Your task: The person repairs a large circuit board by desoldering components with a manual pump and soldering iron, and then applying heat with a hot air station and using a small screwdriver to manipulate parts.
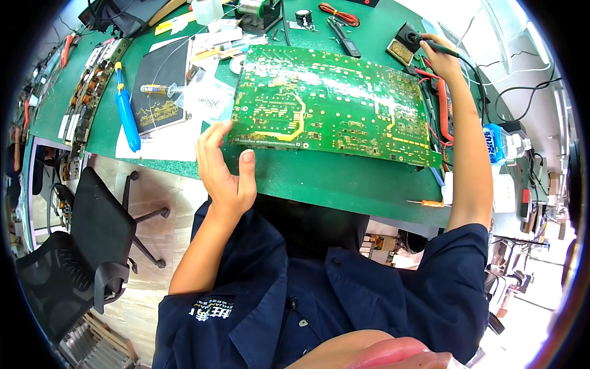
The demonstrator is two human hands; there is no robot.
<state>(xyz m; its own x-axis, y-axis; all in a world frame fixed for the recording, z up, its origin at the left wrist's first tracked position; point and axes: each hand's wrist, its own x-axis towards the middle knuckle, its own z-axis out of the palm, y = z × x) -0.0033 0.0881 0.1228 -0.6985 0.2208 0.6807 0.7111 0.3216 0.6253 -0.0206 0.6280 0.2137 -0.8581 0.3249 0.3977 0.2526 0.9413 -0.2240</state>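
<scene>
My left hand [224, 172] is at the lower left corner of a large green circuit board [332, 117], thumb apart from the curved fingers, whose tips are at the board's edge; whether they touch it I cannot tell. My right hand [439, 60] grips the dark handle of a soldering iron [445, 49], its front at the stand [405, 34] with a gold wire tip cleaner [401, 50]. A red and black instrument [444, 107] lies right of the board.
Left are a blue tool [128, 117], syringe [157, 89] and board assemblies [92, 86]. Behind are a solder spool [251, 9] and red wire coil [338, 13]. An orange screwdriver [430, 203] and bottle [501, 144] lie right. An office chair [98, 227] stands lower left.
</scene>
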